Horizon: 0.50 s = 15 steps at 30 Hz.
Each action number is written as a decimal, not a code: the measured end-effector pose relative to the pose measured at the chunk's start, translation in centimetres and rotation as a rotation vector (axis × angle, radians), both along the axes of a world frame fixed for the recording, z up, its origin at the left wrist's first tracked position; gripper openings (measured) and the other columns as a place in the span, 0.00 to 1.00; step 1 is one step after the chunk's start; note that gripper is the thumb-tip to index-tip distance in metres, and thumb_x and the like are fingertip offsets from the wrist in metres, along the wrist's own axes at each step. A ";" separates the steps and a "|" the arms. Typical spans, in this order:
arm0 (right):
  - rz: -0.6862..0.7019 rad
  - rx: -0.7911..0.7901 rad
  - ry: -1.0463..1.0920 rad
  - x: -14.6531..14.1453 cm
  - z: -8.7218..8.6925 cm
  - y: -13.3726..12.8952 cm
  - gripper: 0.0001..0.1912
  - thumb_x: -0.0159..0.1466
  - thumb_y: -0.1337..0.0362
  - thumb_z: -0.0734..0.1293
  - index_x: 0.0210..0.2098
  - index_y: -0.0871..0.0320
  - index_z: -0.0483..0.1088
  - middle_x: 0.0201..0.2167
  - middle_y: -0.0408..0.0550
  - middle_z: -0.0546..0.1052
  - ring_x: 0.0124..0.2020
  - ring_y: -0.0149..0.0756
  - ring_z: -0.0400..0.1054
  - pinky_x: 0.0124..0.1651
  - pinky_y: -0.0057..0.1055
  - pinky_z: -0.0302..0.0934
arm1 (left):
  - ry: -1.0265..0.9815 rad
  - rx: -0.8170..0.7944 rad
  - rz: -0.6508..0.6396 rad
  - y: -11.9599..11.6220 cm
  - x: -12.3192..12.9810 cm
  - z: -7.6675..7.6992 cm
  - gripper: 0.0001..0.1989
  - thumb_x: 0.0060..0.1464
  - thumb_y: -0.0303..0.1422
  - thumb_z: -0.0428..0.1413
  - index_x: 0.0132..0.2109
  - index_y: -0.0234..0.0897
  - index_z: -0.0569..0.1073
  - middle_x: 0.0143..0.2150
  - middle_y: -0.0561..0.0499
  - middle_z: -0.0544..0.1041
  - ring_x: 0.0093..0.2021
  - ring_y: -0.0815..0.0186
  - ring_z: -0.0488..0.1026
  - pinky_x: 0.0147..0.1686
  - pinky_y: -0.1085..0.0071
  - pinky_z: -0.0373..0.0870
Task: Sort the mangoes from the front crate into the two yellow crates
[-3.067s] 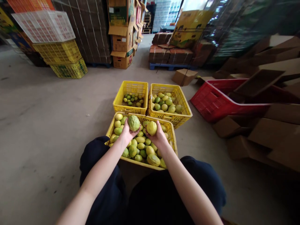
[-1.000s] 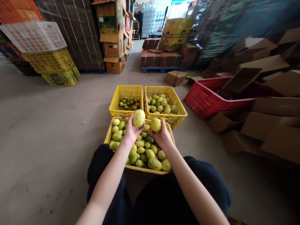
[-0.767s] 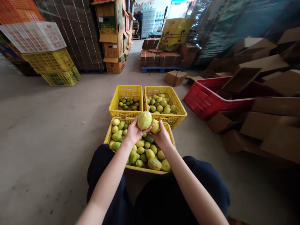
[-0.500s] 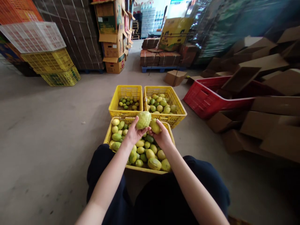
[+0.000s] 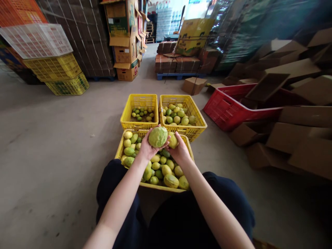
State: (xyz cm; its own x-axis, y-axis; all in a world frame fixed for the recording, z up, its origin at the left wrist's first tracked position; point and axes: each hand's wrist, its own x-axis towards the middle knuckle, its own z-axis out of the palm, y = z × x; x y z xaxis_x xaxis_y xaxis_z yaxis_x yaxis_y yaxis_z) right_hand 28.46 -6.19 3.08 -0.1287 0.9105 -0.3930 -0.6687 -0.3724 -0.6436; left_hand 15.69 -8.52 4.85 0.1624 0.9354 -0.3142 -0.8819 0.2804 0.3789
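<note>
Resting in my left hand [image 5: 148, 147] is a large bumpy green fruit [image 5: 158, 137], with fingers curled around it. My right hand [image 5: 180, 149] grips a smaller yellow-green fruit [image 5: 172, 140], close beside the large one. Both hands are above the near yellow crate [image 5: 166, 188], which holds many green and yellow fruits [image 5: 171, 181]. Behind it stand two more yellow crates: the back left one [image 5: 125, 114] has several small green fruits [image 5: 139, 118], and the back right one [image 5: 198, 119] has more, larger fruits [image 5: 176, 120].
A red crate [image 5: 223, 110] with cardboard in it stands at the right, beside piled cardboard boxes [image 5: 293, 138]. Stacked crates [image 5: 54, 67] are at the far left. Farther back are box stacks [image 5: 126, 55] and a blue pallet [image 5: 171, 76] with bundles.
The large fruit has turned and tilted in my left hand, moving slightly down and left, so more of its side shows. My right hand has hardly moved.
</note>
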 end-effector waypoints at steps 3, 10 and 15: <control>-0.034 0.070 -0.009 0.1 -0.7 0.2 0.11 0.55 0.59 0.75 0.32 0.54 0.71 0.30 0.39 0.78 0.28 0.32 0.71 0.26 0.27 0.68 | -0.071 -0.060 0.095 0.2 0.1 -0.2 0.18 0.65 0.35 0.47 0.56 0.40 0.75 0.44 0.46 0.82 0.47 0.56 0.80 0.48 0.56 0.78; -0.144 0.434 -0.427 -0.4 -2.5 -0.1 0.20 0.56 0.48 0.72 0.45 0.49 0.73 0.44 0.42 0.77 0.47 0.39 0.72 0.51 0.38 0.69 | -0.091 -0.285 0.265 0.5 1.5 -1.6 0.10 0.61 0.34 0.53 0.42 0.37 0.78 0.31 0.51 0.80 0.33 0.65 0.79 0.43 0.67 0.77; -0.045 0.720 -0.839 -0.5 -3.5 -0.7 0.32 0.57 0.42 0.70 0.57 0.47 0.68 0.63 0.50 0.65 0.68 0.50 0.56 0.71 0.51 0.48 | -0.122 -0.176 0.255 0.3 2.2 -2.4 0.13 0.57 0.32 0.53 0.45 0.35 0.79 0.40 0.46 0.82 0.41 0.61 0.80 0.43 0.69 0.76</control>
State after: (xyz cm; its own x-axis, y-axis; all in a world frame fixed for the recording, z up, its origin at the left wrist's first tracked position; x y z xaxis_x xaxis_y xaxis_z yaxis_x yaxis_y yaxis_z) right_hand 27.97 -6.88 -0.41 -0.0306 0.9585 0.2833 0.0783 0.2849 -0.9554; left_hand 17.85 -8.19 2.50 -0.0237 0.8840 -0.4670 -0.9679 0.0966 0.2320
